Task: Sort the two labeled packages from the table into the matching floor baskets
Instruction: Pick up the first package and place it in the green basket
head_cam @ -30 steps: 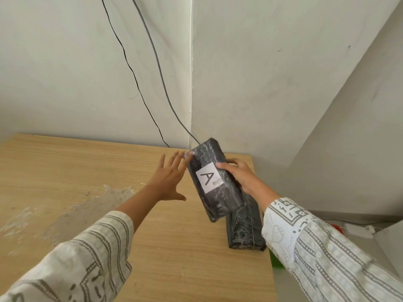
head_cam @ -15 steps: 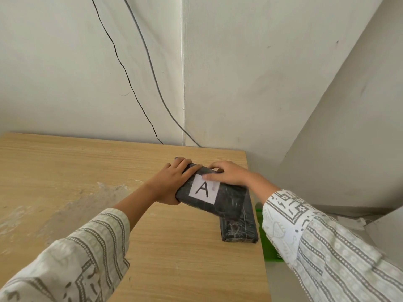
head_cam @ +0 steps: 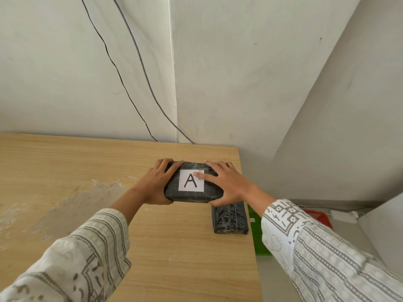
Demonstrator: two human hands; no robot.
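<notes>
I see both hands clamped on the black package marked A [head_cam: 193,185], which sits near the table's [head_cam: 87,171] far right corner: my left hand [head_cam: 156,185] grips its 9 o'clock end, my right hand [head_cam: 226,185] its 3 o'clock end, one fingertip on the white label. A second black package [head_cam: 230,219] lies at 5 o'clock from it, partly under it. Beyond the table's right edge, a green basket [head_cam: 259,238] and a red basket [head_cam: 320,217] sit on the floor

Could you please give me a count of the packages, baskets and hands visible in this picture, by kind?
Packages: 2, the A package and the plain package
Baskets: 2, the green basket and the red basket
Hands: 2, the left hand and the right hand
Total: 6
</notes>
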